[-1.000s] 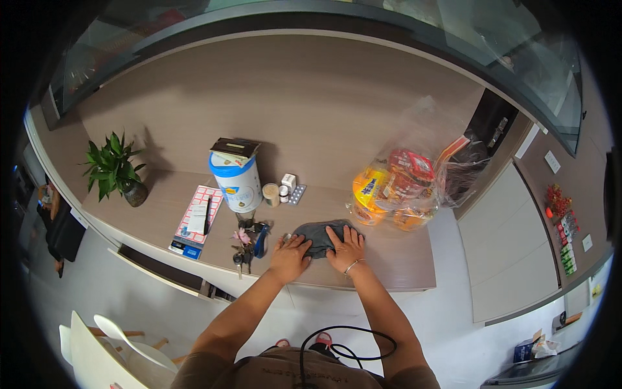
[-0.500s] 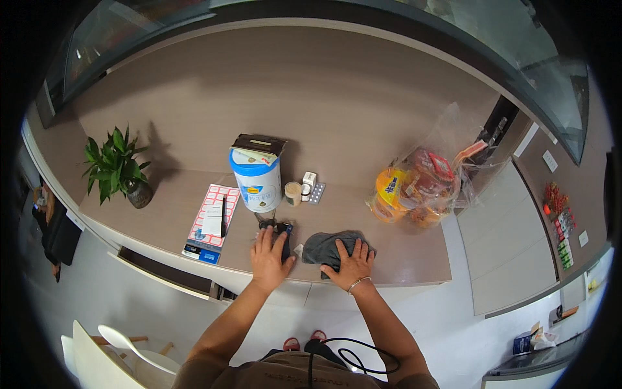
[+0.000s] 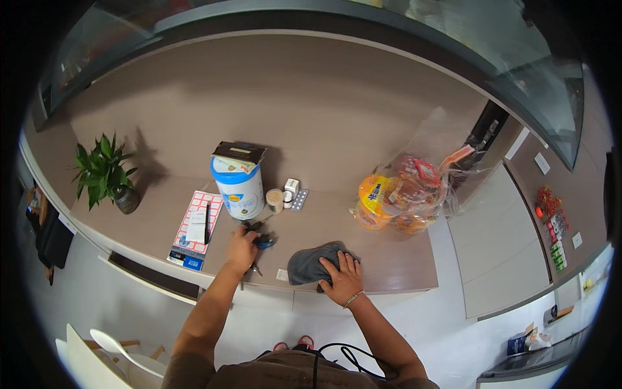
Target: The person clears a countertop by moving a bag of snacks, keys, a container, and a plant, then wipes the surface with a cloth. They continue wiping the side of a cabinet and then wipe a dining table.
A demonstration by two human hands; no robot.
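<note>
My left hand [image 3: 241,250] is closed around a dark bundle that looks like a bunch of keys [image 3: 264,242], with a blue part and metal pieces poking out beside the fingers. It is just in front of a white and blue can [image 3: 241,198]. My right hand [image 3: 345,280] lies flat with fingers spread on the right side of a dark grey cloth [image 3: 304,264], near the counter's front edge. A small whitish piece [image 3: 282,274] lies at the cloth's left edge.
Left of the can lie a red-and-white sheet [image 3: 208,202] with a black pen [image 3: 207,223] and a blue card [image 3: 186,260]. A jar [image 3: 275,200], small box [image 3: 292,185] and blister pack [image 3: 300,200] stand right of it. Farther out are a plant [image 3: 103,170] and a bagged orange tub [image 3: 374,211].
My left hand has lifted and shifted left with the dark bundle, its fingers closing round it. My right hand stays on the cloth. The whole view has shifted slightly.
</note>
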